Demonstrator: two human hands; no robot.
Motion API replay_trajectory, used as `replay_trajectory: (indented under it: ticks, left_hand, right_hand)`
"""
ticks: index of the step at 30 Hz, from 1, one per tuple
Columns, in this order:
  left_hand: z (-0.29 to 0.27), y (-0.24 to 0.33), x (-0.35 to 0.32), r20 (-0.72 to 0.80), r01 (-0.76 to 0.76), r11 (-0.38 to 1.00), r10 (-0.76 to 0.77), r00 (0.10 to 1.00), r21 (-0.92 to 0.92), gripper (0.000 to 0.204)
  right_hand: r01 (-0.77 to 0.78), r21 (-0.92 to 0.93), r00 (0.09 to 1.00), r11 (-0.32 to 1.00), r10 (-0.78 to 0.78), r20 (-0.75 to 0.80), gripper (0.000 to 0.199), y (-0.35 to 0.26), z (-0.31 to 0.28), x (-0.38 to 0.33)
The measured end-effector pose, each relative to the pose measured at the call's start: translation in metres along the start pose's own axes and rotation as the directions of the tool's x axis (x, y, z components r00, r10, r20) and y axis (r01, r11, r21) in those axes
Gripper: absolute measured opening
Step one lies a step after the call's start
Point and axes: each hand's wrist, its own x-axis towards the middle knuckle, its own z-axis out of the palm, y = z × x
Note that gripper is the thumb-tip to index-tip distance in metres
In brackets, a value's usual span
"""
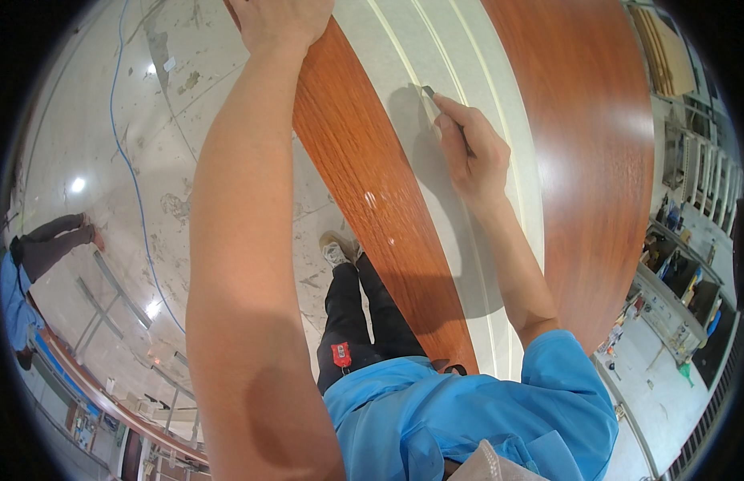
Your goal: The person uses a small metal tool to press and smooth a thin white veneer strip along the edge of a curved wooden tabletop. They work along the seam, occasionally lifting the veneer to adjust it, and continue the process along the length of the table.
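Note:
My right hand [477,152] is closed round a slim dark-handled tool [429,92], its kind mostly hidden by my fingers. The tool's tip meets a cream line that runs lengthwise along a pale grey strip [424,160]. Two more such lines lie beside it. A glossy reddish-brown wood-grain strip [360,172] borders the grey on the left, and a wider wood-grain panel [576,128] borders it on the right. Far up at the picture's edge, my left hand [285,22] is by the upper end of the narrow wood-grain strip; its fingers are cut off or hidden.
A blue cable [139,188] runs over the stained, pale floor [167,264] at left. Another person [23,272] in blue is at the far left, near metal frames [107,313]. A cluttered workbench [668,297] stands at right, with stacked boards [664,52] beyond.

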Motion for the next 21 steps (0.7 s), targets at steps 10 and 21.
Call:
replay_trajectory:
  ticks: [10, 21]
  left_hand:
    - [0.0021, -0.0013, 0.0009, -0.001, -0.003, 1.000, 0.003, 1.000, 0.010, 0.065]
    - [0.0021, -0.0026, 0.0021, -0.004, -0.019, 1.000, 0.019, 1.000, 0.009, 0.065]
  right_hand:
    - [0.042, 0.001, 0.999, 0.999, -0.042, -0.032, 0.021, 0.0017, 0.0011, -0.0031]
    - [0.038, 0.000, 0.999, 0.999, -0.038, -0.036, 0.021, 0.0005, -0.0024, -0.0097]
